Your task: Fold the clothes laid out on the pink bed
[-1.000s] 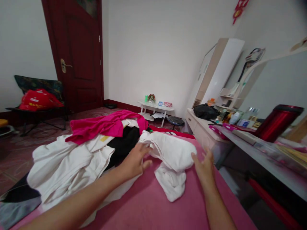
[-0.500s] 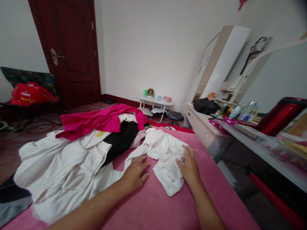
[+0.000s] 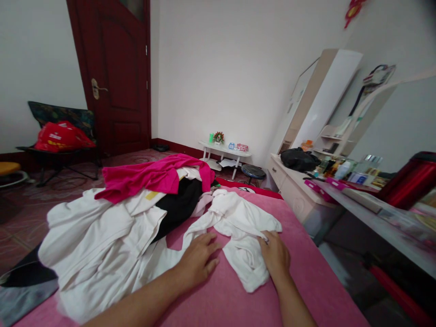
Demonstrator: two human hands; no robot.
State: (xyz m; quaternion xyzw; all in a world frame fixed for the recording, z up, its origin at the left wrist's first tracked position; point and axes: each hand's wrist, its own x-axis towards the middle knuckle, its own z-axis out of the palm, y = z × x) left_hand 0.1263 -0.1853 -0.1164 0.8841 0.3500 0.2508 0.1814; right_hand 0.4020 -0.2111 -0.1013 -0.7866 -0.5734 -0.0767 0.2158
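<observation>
A crumpled white garment point(image 3: 238, 213) lies on the pink bedspread point(image 3: 211, 304), with one part folded toward me and a long strip trailing left. My right hand point(image 3: 275, 253) pinches its right side, raising a small ridge of cloth at the fingertips. Beside the trailing strip, my left hand point(image 3: 199, 256) rests low over the bed with its fingers apart, holding nothing. To its left spreads a heap of clothes: white cloth point(image 3: 102, 245), a black piece point(image 3: 180, 204) and a bright pink top point(image 3: 143, 177) over them.
Right of the bed stand a white dresser point(image 3: 289, 179) with a black bag point(image 3: 299, 159) and a cluttered desk holding a red cylinder point(image 3: 408, 179). A low white table point(image 3: 225, 149) and a round stool point(image 3: 253, 171) are beyond. A red bag point(image 3: 63, 136) sits on a folding chair at left.
My right hand has closed its fingers on the white garment's right side, lifting a fold. My left hand stays open in about the same place. The view has shifted slightly left and up.
</observation>
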